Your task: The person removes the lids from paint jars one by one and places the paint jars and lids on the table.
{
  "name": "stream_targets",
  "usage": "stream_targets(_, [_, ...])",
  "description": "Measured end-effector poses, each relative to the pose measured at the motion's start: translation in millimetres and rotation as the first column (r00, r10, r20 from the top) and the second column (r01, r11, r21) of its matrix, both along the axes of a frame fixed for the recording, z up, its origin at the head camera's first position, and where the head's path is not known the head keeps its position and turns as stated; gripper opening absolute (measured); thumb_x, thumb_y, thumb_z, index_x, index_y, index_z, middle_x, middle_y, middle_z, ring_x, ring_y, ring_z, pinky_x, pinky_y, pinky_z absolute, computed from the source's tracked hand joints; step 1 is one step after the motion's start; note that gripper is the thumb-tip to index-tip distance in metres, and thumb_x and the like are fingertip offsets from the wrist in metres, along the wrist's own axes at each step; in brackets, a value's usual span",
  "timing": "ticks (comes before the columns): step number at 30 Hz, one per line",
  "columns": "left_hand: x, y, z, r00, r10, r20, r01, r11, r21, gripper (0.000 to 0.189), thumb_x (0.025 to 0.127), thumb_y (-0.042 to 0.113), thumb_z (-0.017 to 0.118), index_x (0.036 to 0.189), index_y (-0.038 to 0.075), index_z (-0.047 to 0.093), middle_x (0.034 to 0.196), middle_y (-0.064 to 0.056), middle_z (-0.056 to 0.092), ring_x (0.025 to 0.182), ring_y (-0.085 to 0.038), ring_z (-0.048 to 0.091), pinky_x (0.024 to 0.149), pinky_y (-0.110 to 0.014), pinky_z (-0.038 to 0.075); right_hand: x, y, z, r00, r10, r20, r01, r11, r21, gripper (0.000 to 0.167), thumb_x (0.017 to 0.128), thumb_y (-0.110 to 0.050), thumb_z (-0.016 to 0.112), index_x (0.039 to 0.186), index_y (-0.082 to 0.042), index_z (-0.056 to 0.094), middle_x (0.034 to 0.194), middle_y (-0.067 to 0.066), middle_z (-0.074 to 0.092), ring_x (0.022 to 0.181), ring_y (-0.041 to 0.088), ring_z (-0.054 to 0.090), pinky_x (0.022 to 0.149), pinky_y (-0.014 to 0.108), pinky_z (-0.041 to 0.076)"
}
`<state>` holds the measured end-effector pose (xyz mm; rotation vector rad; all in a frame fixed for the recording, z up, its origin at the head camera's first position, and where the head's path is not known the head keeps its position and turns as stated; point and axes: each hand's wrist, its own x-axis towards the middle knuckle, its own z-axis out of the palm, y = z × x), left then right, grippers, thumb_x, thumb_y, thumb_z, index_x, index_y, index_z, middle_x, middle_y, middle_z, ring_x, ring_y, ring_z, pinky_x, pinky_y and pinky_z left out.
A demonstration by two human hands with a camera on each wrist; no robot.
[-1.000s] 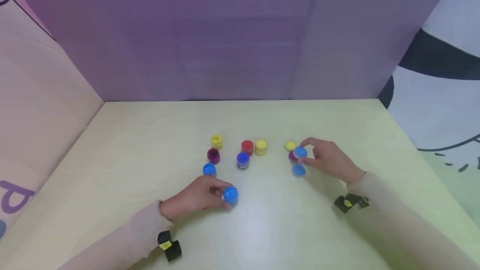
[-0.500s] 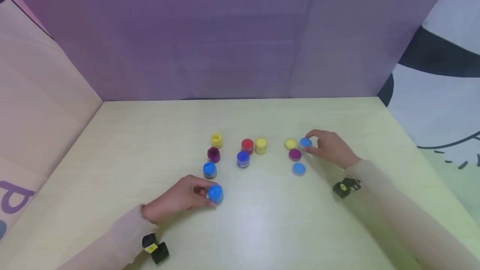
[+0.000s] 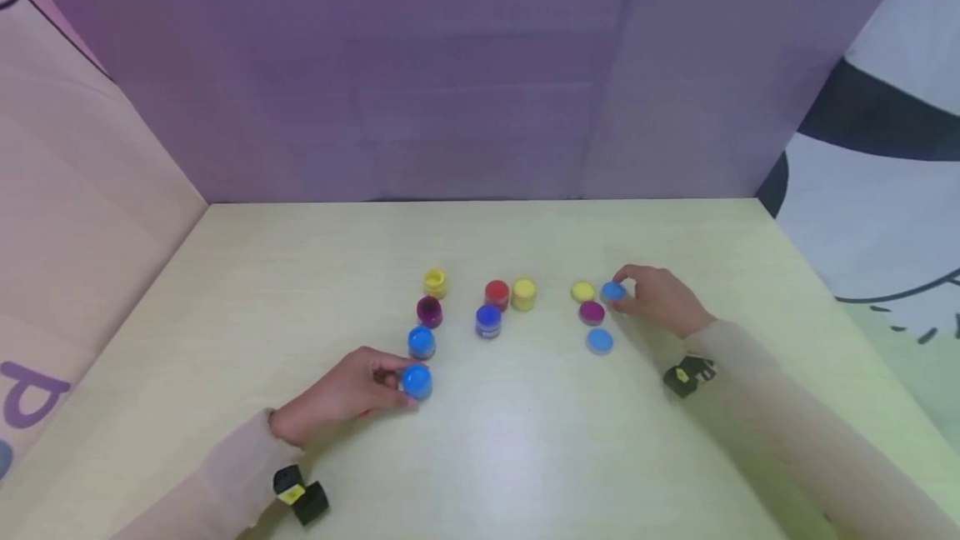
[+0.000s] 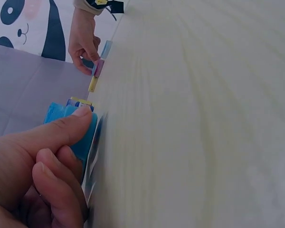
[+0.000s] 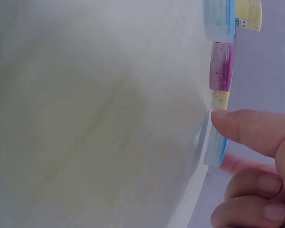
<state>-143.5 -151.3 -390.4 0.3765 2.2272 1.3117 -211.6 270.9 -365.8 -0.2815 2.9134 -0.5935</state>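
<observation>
Thumb and fingers of my left hand (image 3: 345, 390) pinch a small blue paint jar (image 3: 417, 383) low over the table, in front of another blue jar (image 3: 422, 343). In the left wrist view the thumb lies along the side of the held blue jar (image 4: 88, 137). On the right side, my right hand (image 3: 663, 302) pinches a blue lid (image 3: 612, 292) by its edge, right of a yellow lid (image 3: 582, 292). The right wrist view shows the pinched blue lid (image 5: 217, 145) close over the tabletop. A purple lid (image 3: 592, 312) and another blue lid (image 3: 600, 342) lie nearer.
Behind the left blue jars stand an uncovered purple jar (image 3: 430, 312) and an uncovered yellow jar (image 3: 435, 283). Mid-table is a cluster of a red jar (image 3: 497, 294), a yellow jar (image 3: 524, 293) and a dark blue jar (image 3: 488, 321). A purple wall panel (image 3: 480, 107) borders the back.
My left hand has carried the blue jar leftward, to the front of the other blue jar. My right hand has moved the blue lid from over the purple lid to beside the yellow one.
</observation>
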Motion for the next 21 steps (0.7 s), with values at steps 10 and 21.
stream_targets(10, [-2.0,-1.3,2.1,0.999,0.045,0.024,-0.044,0.999,-0.028,0.047,0.079,0.017,0.076,0.123,0.006,0.062,0.061,0.003,0.043,0.045,-0.011,0.035,0.043,-0.018,0.028,0.9,-3.9,3.7,0.999,-0.013,0.042,0.011,0.999,0.042,0.039,0.087,-0.022,0.066,0.117,0.001,0.056,0.067,0.002,0.057,0.071,0.021,0.051,0.066,0.034,0.043])
stream_targets(21, [-5.7,-1.9,-1.5,0.999,0.044,0.027,-0.043,0.999,-0.017,0.048,0.077,0.020,0.078,0.122,0.008,0.063,0.062,0.001,0.047,0.046,-0.011,0.038,0.043,-0.019,0.030,-2.6,-3.6,0.8,0.997,-0.017,0.069,0.014,0.999,0.049,0.043,0.086,-0.023,0.067,0.118,0.002,0.054,0.083,0.010,0.063,0.076,0.023,0.054,0.069,0.038,0.046])
